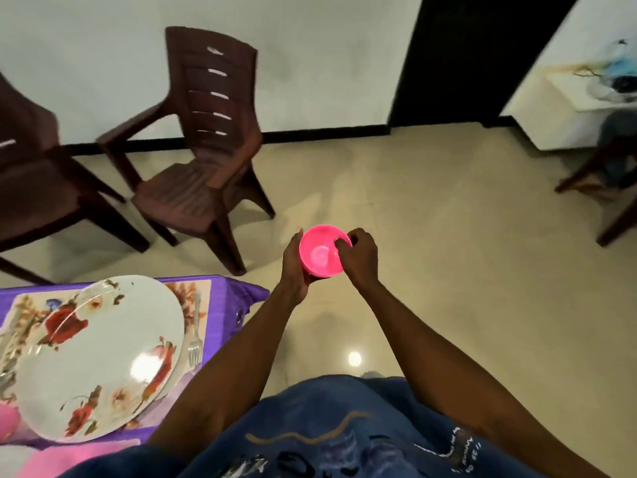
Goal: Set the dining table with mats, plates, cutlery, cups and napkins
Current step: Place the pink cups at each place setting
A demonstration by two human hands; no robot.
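Left hand (294, 267) cups the glossy pink cup (322, 251) from below; right hand (356, 258) pinches its round rim; both hover over bare tile floor (448, 236), beside the purple-clothed table (220, 315) corner

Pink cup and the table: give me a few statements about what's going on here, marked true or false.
1. Both hands hold the pink cup over the floor. True.
2. The cup stands on the floral mat. False: it is held clear of the table.
3. A fork lies to the right of the floral plate. True.
4. The right hand hangs idle. False: its fingers pinch the cup's rim, while the left hand holds its side.
5. Someone sits in the nearer brown chair. False: its seat is unoccupied.
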